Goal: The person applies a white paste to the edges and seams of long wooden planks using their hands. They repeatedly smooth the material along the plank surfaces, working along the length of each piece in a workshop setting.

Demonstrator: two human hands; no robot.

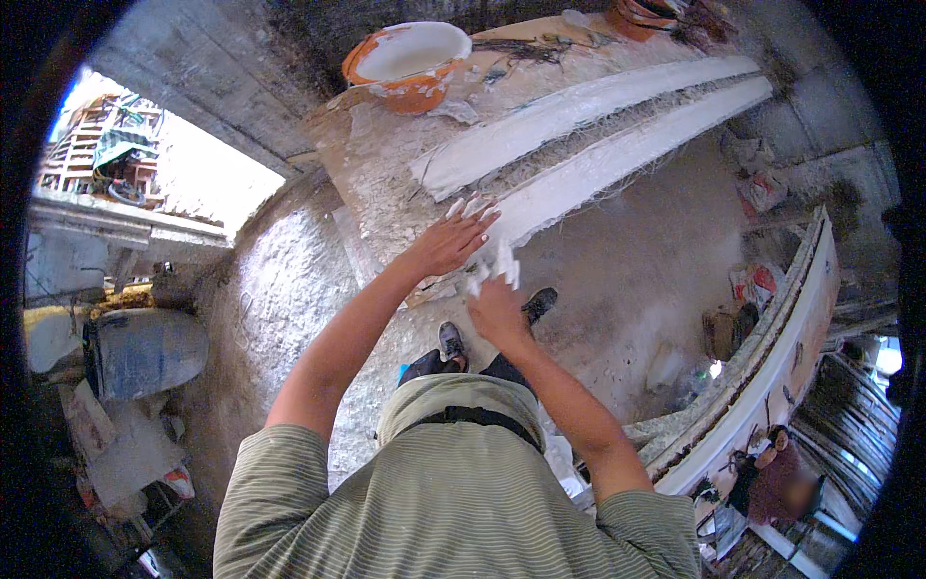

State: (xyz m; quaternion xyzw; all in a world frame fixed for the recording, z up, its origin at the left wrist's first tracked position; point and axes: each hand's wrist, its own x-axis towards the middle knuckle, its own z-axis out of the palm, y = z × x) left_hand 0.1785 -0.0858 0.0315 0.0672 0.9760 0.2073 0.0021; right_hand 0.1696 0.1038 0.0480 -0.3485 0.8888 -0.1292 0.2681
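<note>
Two long white plaster strips lie side by side on a plaster-smeared work board [371, 183]: a far strip [579, 106] and a near strip [617, 159] with ragged fibres along its edge. My left hand [451, 241] is stretched flat, its fingertips white with plaster, at the near strip's left end. I cannot tell whether it presses on the plaster or hovers. Just right of it and closer to me is my right hand [497, 294]. Thick wet plaster coats its extended fingers, which are slightly blurred, and I make out no tool in it.
At the board's far side stands an orange bowl [410, 92] caked with white plaster. Another orange container [641, 17] sits at the far right corner. A long white moulding [772, 386] curves along the right, with a person [781, 478] beyond it. A blue barrel [145, 352] is at left.
</note>
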